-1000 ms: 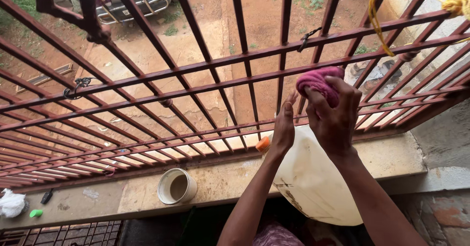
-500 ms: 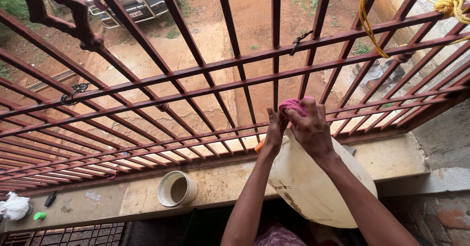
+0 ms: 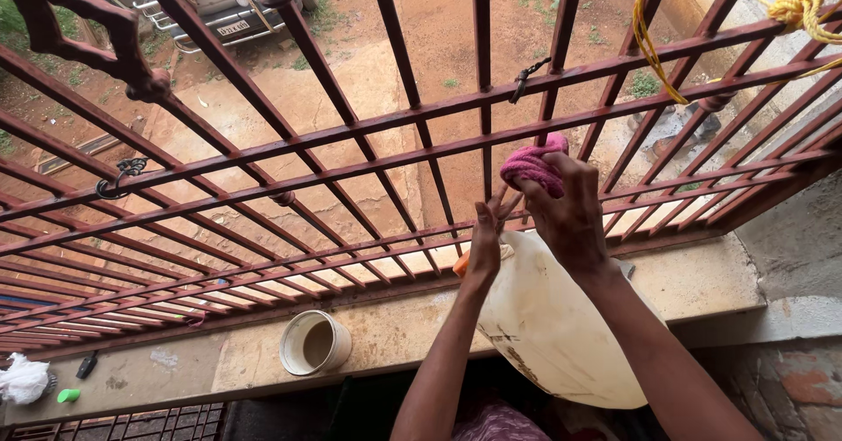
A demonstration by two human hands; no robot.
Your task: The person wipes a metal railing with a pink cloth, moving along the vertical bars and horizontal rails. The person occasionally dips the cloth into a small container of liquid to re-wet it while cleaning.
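The right hand [image 3: 570, 217] is clenched around a bunched pink cloth [image 3: 533, 165], pressing it against an upright bar of the reddish-brown metal railing [image 3: 368, 130]. The left hand [image 3: 485, 244] is released, fingers straight and raised just beside the same bar, holding nothing. Below both wrists a cream plastic jerrycan [image 3: 553, 327] with an orange cap [image 3: 461, 263] leans on the concrete ledge [image 3: 702, 283], and a small empty tub [image 3: 314, 343] stands well apart to the left. The step looks like wiping the bar; going further along it calls for firm pressure and a steady grip. The bar's contact with the cloth is hidden by the fingers, and the jerrycan's base is cut off.
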